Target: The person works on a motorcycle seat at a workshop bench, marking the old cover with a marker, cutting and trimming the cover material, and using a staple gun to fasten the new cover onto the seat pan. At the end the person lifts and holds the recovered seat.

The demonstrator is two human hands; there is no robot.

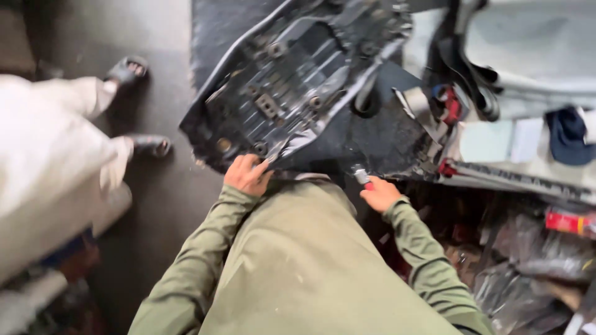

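Upturned seat [292,80] on the tabletop [546,167], near edge clenched in the left hand [247,175] — right hand [380,193] closed on a small red-and-metal tool [362,177] at its cover [366,139] — likely slipping, gouging vinyl or nicking fingers.

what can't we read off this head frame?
- Tool in right hand: red and metal tip only, its type blurred, and the hand covers the rest.
- Left hand grip: fingertips hidden under the edge of the black seat base.
- Bystander in light clothes: cut off by left edge.
- Bagged items: blurred.
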